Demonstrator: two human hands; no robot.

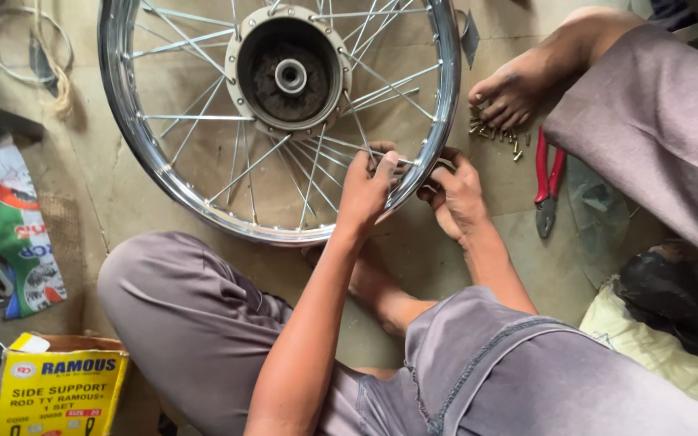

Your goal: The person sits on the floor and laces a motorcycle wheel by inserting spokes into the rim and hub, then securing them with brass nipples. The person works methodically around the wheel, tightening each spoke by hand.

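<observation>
– How much of the wheel [276, 121] shows?
– Its top is cut off by the upper edge. The left hand [367, 187] covers the rim where it grips.
– And the right hand [456, 196]?
– Whatever its fingers pinch is hidden. The small metal bits [496, 135] by the foot [519, 85] are too tiny to tell.

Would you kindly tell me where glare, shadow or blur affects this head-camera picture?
Head view: bright glare streaks run along the chrome rim; the hub hollow lies in dark shadow; light is soft, casting faint shadows under the spokes; the left hand and right hand look sharp; the rim bows from lens distortion.
</observation>
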